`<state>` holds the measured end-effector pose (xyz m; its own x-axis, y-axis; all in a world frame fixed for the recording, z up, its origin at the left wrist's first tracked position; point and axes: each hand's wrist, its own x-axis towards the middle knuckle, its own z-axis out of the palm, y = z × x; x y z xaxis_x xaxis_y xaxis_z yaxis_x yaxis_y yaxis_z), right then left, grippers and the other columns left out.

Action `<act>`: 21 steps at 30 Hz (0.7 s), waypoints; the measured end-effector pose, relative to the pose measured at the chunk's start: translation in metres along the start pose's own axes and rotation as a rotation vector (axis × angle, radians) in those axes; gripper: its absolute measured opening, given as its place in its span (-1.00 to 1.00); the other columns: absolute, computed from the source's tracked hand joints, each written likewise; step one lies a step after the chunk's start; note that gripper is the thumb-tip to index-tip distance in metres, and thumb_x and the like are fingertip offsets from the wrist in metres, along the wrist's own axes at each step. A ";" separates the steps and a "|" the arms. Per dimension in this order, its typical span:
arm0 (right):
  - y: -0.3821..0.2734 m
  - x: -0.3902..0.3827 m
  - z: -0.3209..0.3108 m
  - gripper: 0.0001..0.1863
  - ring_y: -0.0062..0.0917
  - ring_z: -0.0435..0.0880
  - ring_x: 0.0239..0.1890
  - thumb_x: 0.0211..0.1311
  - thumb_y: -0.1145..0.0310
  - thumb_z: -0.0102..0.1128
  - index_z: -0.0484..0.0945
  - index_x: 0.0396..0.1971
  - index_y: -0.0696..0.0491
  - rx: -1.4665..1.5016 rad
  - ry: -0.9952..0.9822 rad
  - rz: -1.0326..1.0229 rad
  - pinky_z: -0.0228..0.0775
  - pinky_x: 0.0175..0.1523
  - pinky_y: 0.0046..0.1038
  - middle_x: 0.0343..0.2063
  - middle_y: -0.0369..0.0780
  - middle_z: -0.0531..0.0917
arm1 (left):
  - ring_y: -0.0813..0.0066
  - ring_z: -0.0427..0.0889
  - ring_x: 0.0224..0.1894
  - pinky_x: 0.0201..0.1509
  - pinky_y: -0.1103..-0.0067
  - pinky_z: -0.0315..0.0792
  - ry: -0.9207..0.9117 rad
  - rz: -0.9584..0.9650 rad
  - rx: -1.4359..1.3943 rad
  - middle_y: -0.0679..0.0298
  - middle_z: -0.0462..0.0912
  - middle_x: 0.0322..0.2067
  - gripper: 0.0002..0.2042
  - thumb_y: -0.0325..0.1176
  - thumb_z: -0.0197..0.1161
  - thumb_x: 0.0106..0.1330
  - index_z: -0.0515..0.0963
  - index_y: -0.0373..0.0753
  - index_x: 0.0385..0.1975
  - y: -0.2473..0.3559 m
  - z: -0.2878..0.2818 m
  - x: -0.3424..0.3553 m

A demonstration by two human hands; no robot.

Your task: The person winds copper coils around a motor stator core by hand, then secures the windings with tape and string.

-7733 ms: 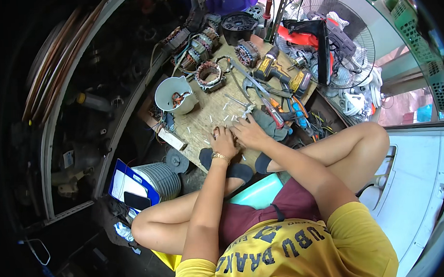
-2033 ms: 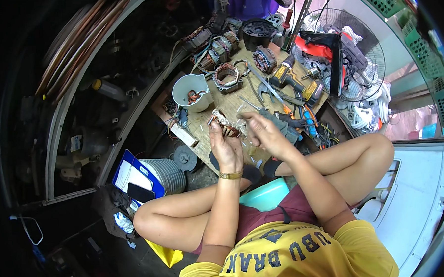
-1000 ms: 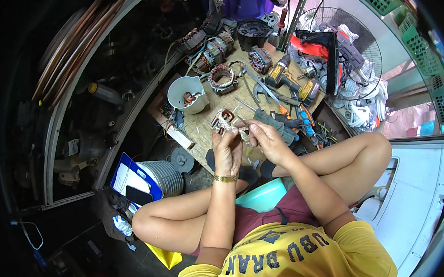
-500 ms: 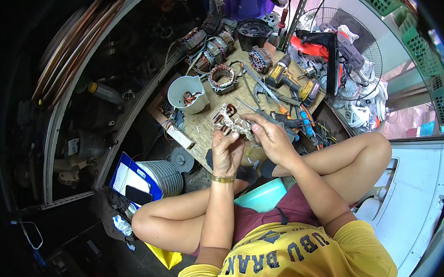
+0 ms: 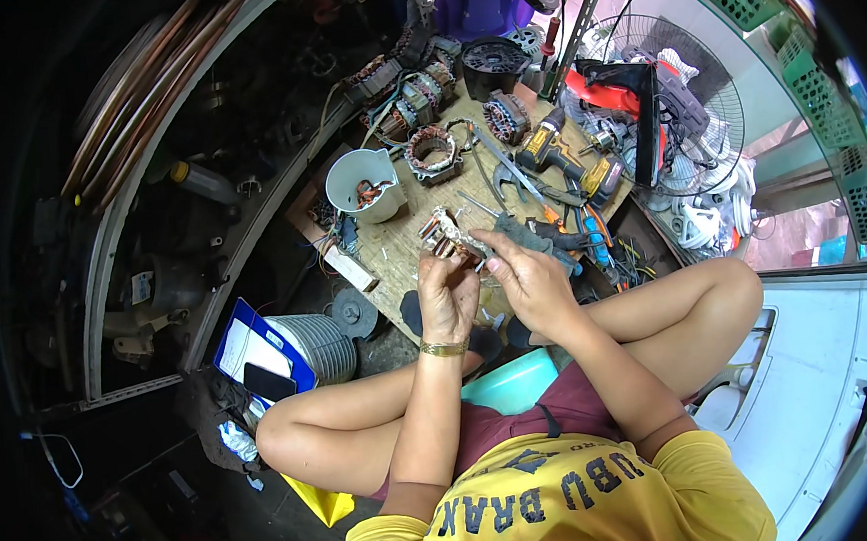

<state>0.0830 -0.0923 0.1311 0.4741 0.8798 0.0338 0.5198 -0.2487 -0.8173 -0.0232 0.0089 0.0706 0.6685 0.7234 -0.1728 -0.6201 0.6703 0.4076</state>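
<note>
Copper-wound coil piece (image 5: 449, 239): held up between my two hands, over the near part of the counter, tilted. White lacing (image 5: 442, 219) shows along its upper side, with reddish-brown copper loops among it. Whether an iron core sits inside, I cannot tell.

Handling (judgement): small enough for one palm, probably modest in weight. Windings likely springy; lacing soft and liable to snag; wire coating easily scratched. Best hold: the bound body from below, with no pull on loose loops.

Left hand (image 5: 446, 299): curled about the lower left, thumb and fingers bearing it. Right hand (image 5: 534, 281): thumb and forefinger close together at the right end; cannot tell whether they pinch it.

Beyond, on the wooden counter (image 5: 400, 241): white pail (image 5: 388, 204) to the left, wound stator ring (image 5: 438, 175) farther back, yellow-and-black drill (image 5: 550, 149) to the right.
</note>
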 end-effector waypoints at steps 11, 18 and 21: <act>0.005 -0.001 -0.001 -0.57 -0.05 0.70 -0.11 0.51 0.18 -0.05 0.40 0.32 -0.23 0.079 -0.071 -0.010 0.53 -0.07 -0.11 -0.18 -0.03 0.72 | 0.45 0.59 0.01 0.26 0.39 0.38 0.012 0.051 0.113 0.29 0.62 -0.02 -0.59 -0.43 0.20 0.38 0.39 -0.28 0.22 -0.005 0.001 -0.004; -0.001 -0.004 0.002 -0.63 0.02 0.69 -0.26 0.47 0.17 0.02 0.42 0.22 -0.20 -0.065 -0.043 -0.028 0.51 -0.23 -0.03 -0.33 -0.05 0.73 | 0.51 0.52 -0.01 0.15 0.46 0.43 0.030 0.054 0.152 0.28 0.51 0.03 -0.50 -0.54 0.14 0.39 0.22 -0.16 0.31 -0.005 -0.002 -0.009; -0.003 -0.005 0.007 -0.66 0.01 0.70 -0.31 0.47 0.16 0.03 0.43 0.17 -0.18 -0.127 0.031 -0.038 0.51 -0.29 -0.03 -0.36 -0.04 0.72 | 0.51 0.52 -0.02 0.14 0.49 0.44 0.044 0.109 0.184 0.28 0.48 0.03 -0.47 -0.57 0.12 0.39 0.17 -0.14 0.33 -0.009 0.004 -0.011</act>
<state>0.0739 -0.0926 0.1292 0.4727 0.8773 0.0830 0.6227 -0.2659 -0.7359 -0.0231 -0.0054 0.0722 0.5803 0.7993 -0.1562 -0.5995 0.5490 0.5824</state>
